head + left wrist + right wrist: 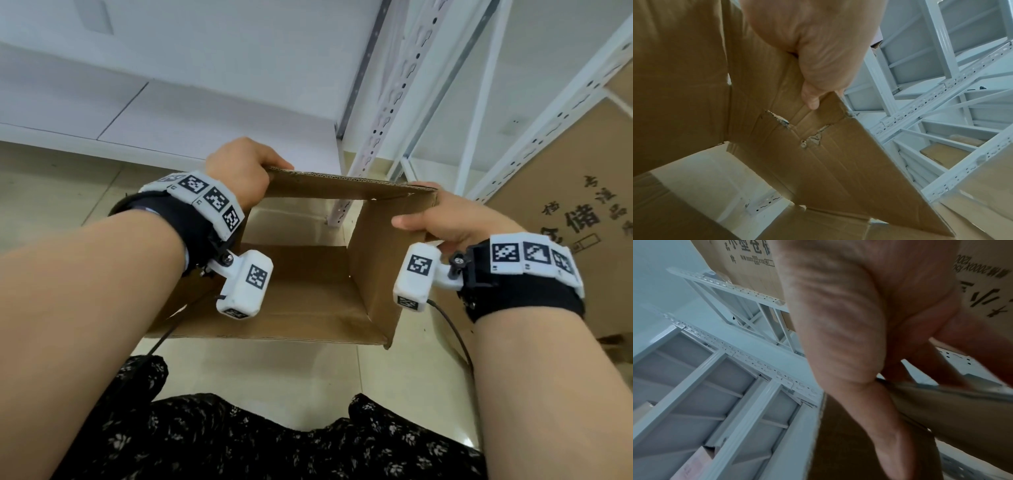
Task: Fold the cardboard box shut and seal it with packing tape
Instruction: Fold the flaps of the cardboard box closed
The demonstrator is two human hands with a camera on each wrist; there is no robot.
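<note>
Above the tiled floor [308, 370], both hands grip the open, unsealed cardboard box [308, 294] by its corners.

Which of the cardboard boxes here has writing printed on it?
The big cardboard box standing at the right by the white shelving bears black printed characters; the open box gripped by both hands looks plain brown.
</note>
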